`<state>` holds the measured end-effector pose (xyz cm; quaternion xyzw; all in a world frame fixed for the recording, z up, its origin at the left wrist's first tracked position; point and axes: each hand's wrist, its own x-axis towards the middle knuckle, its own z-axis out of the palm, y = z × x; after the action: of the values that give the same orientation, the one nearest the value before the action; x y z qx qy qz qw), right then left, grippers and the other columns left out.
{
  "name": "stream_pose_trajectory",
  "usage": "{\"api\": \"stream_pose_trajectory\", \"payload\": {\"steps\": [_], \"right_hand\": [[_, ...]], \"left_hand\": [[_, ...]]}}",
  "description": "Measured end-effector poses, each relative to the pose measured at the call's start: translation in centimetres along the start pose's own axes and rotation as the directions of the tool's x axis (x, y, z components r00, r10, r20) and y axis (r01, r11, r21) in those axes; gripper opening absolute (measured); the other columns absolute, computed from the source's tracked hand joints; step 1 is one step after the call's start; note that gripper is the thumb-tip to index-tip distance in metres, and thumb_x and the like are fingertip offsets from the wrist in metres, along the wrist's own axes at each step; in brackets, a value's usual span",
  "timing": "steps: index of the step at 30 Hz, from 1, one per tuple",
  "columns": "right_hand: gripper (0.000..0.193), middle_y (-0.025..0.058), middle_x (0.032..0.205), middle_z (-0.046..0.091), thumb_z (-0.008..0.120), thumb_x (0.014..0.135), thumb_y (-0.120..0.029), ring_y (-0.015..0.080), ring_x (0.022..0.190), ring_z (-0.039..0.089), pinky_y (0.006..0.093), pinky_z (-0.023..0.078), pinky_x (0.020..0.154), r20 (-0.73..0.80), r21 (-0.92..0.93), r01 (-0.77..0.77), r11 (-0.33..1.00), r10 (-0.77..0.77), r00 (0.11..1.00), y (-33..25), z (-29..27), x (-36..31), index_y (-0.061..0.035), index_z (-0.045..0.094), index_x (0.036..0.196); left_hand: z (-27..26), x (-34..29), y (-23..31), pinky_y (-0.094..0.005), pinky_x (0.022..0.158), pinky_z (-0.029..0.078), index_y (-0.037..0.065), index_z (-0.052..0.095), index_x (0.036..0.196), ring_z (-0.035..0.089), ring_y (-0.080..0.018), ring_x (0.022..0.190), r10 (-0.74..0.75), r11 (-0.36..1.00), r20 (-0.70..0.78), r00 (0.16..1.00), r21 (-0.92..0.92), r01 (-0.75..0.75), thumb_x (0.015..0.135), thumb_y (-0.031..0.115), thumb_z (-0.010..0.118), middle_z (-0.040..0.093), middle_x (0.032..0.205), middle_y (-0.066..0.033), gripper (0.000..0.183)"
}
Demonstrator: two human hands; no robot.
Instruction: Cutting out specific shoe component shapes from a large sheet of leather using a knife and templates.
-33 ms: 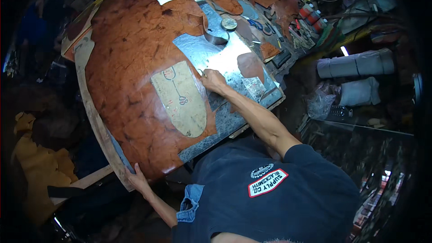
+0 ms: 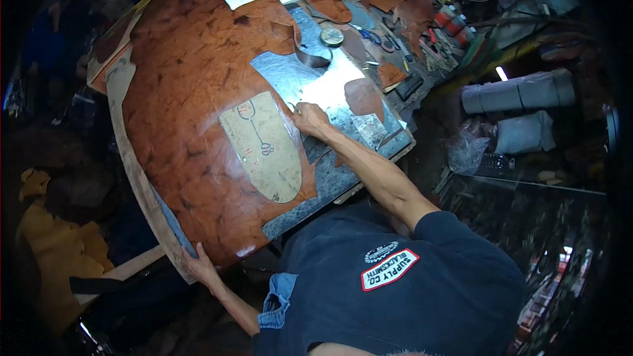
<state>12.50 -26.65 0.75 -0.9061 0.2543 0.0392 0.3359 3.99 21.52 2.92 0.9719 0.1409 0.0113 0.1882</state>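
A large mottled brown leather hide (image 2: pixel 178 86) covers much of the work table. On it lies a pale, long template with a rounded end (image 2: pixel 267 158), marked with blue and red lines. My right hand (image 2: pixel 311 120) is closed in a fist beside the template's upper right side, at the hide's edge. A small dark curved tip shows at its fingers; the rest is hidden in the fist. At the table's near left corner, my left hand (image 2: pixel 203 269) rests against the wooden edge strip (image 2: pixel 142 171), thumb stretched out along the hide's border.
A shiny metal sheet (image 2: pixel 283 69) lies under the hide's right side. Farther back are a round tin (image 2: pixel 331 37), a curled dark strip (image 2: pixel 313 59), blue-handled scissors (image 2: pixel 370 36), leather pieces (image 2: pixel 321 0) and red bottles (image 2: pixel 455 24). Wrapped rolls (image 2: pixel 521 92) stand right of the table.
The whole view has shifted very slightly. Both hands, the hide and the template keep their places relative to each other.
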Motion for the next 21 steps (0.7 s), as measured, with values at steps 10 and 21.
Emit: {"api": "stream_pose_trajectory", "payload": {"steps": [10, 21], "right_hand": [[0.031, 0.0279, 0.094, 0.066, 0.054, 0.083, -0.022, 0.0421, 0.093, 0.065, 0.0481, 0.050, 0.082, -0.169, -0.064, 0.095, 0.993, -0.105, 0.980, 4.1, -2.8, -1.2, -0.0012, 0.067, 0.102], [0.039, 0.0273, 0.085, 0.067, 0.058, 0.083, -0.021, 0.0392, 0.080, 0.068, 0.0430, 0.053, 0.071, -0.030, 0.308, -0.061, 0.949, 0.074, 0.997, 0.8, -2.5, -9.6, 0.0054, 0.062, 0.111]], "left_hand": [[2.6, -0.8, 6.1, -0.0507, 0.107, 0.031, -0.004, 0.052, 0.129, 0.041, -0.0458, 0.126, 0.308, 0.951, -0.106, 0.946, 0.009, -0.309, 0.086, 0.034, 0.068, 0.048, 0.132, -0.0304, 0.060], [10.3, -6.5, 20.4, -0.0511, 0.112, 0.025, -0.003, 0.045, 0.135, 0.034, -0.0418, 0.136, 0.707, 0.698, 0.188, 0.682, -0.344, -0.628, 0.084, 0.025, 0.068, 0.046, 0.139, -0.0244, 0.062]]}}
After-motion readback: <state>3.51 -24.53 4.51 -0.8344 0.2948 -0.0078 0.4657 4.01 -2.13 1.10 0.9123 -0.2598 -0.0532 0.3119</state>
